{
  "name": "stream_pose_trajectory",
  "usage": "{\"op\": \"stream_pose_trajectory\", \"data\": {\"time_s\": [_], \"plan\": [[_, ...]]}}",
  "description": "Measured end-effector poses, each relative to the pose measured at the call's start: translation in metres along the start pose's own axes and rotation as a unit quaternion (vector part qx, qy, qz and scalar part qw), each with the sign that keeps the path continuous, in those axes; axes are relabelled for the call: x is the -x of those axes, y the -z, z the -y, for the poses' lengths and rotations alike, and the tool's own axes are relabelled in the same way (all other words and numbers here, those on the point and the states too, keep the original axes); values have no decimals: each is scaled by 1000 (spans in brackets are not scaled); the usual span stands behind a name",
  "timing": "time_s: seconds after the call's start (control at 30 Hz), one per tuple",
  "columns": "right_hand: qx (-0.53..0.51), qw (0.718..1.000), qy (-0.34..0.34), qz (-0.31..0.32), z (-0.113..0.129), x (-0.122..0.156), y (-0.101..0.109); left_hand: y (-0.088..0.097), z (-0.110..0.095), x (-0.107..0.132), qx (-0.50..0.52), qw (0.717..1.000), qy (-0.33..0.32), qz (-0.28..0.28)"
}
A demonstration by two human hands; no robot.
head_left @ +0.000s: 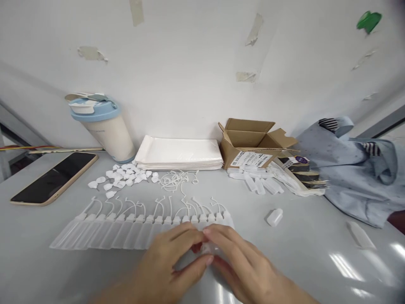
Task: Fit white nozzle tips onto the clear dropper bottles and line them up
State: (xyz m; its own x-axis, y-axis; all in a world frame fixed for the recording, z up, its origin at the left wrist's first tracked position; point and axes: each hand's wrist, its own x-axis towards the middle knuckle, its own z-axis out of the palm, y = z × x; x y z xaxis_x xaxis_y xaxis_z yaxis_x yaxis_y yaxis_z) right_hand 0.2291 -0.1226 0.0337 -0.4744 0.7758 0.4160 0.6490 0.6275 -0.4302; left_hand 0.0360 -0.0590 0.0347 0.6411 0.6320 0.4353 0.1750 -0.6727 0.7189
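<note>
Head-worn view looks forward and down, close over the left hand (167, 264), right hand (245, 266) and glossy pale grey surface (310, 253).

Both bare hands are low and centre, palms down, meeting fingertip to fingertip. The bare left hand (169, 259) angles in from the lower left, back of the hand up, fingers long and gently bent, forefinger tip pushed to the right. Its thumb (198, 266) stretches underneath, tip pointing right, closing a pinch with the forefinger. The bare right hand (243, 261) angles in from the lower right, knuckles raised, fingers (221, 234) curled and fanned leftward, tips touching the left hand's. Both wrists sit low; the left forearm (117, 295) and right forearm (284, 295) run off the bottom edge.
</note>
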Motion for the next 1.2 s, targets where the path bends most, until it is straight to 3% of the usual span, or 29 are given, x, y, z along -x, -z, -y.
{"op": "stream_pose_trajectory", "data": {"time_s": [0.13,0.23,0.37,0.63,0.83,0.97,1.2], "plan": [[24,998,3,51,4,-5,9,-6,4,7,-68,995,-64,-20],[-64,994,-57,66,4,-14,16,-6,3,6,-77,996,-46,-6],[-114,986,-96,80,3,-17,14,-6,-2,1,-59,997,-32,-41],[-58,995,-74,-41,4,-7,4,-6,-4,4,-59,991,-16,-117],[-22,997,-40,-59,5,-7,2,-4,-2,2,4,996,-38,-81],[-54,997,-34,-47,6,-6,2,-3,-3,2,31,997,-35,-69],[-177,971,-116,-113,12,-9,2,2,-5,1,89,994,59,-9]]}}
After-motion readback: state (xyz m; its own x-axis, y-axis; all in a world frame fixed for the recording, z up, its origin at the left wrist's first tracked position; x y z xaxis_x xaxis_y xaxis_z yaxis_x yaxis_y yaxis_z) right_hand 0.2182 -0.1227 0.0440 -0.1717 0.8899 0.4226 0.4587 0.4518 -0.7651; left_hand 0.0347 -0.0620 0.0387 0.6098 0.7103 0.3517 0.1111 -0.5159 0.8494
